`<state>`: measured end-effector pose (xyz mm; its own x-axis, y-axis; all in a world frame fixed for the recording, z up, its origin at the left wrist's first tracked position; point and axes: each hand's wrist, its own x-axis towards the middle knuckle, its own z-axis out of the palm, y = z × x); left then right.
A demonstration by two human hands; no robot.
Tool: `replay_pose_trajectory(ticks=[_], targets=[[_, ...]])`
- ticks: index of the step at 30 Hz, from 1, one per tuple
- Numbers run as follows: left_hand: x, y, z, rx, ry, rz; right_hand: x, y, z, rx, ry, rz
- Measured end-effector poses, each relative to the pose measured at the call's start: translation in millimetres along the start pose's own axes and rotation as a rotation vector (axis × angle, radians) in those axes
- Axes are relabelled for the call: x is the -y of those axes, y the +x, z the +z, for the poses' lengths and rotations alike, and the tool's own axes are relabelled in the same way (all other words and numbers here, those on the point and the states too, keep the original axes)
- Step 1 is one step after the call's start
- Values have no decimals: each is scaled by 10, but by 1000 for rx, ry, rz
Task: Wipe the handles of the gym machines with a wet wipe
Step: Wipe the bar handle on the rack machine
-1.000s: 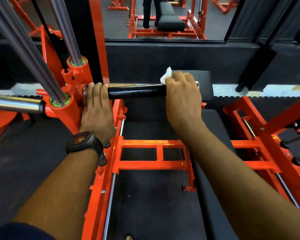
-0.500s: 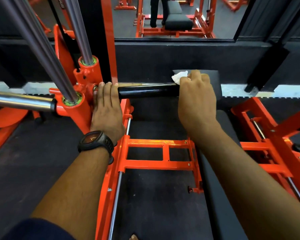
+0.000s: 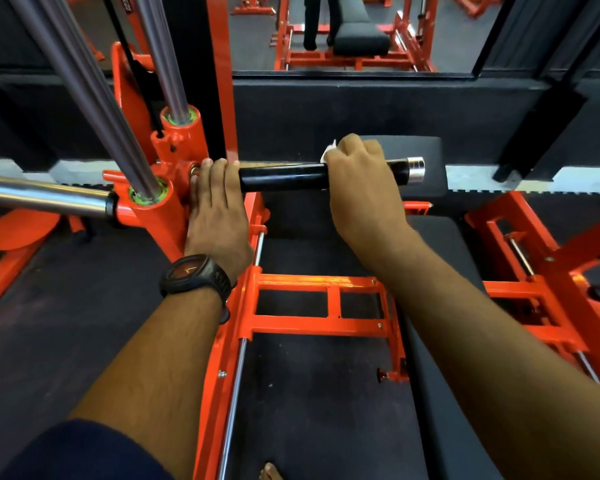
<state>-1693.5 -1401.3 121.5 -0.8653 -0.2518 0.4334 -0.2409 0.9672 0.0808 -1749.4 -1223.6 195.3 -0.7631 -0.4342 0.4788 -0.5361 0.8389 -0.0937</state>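
Observation:
A black horizontal handle (image 3: 284, 178) with a chrome end cap (image 3: 417, 169) sticks out to the right from the orange machine's hub (image 3: 174, 157). My left hand (image 3: 217, 209) grips the handle's inner end beside the hub, fingers curled over the bar. My right hand (image 3: 361, 188) is wrapped round the handle a little inside the chrome cap. A white wet wipe (image 3: 329, 152) is pressed between that hand and the bar; only a corner shows above the knuckles.
Steel guide rods (image 3: 84, 91) slant up at the left and a chrome bar (image 3: 42, 197) runs off to the left. An orange frame (image 3: 319, 303) and black pads (image 3: 430, 244) lie below the handle. More orange frame stands at the right (image 3: 534, 258). A mirror (image 3: 354, 32) is ahead.
My right hand with the wipe has slid left along the handle, away from its end, so the chrome cap now shows. My left hand keeps its grip by the hub.

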Motion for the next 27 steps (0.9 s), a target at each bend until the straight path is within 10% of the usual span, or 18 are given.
replay_pose_trajectory(ticks=[8, 19, 24, 27], targets=[[-25, -19, -25, -9, -11, -9, 176, 222, 3, 99, 93, -57], [-6, -8, -24, -17, -19, -4, 366, -39, 405, -210, 8, -297], [-24, -11, -34, 5, -7, -17, 58, -99, 516, -369, 41, -72], [-31, -8, -22, 3, -7, -21, 174, -236, 630, -319, -83, -324]])
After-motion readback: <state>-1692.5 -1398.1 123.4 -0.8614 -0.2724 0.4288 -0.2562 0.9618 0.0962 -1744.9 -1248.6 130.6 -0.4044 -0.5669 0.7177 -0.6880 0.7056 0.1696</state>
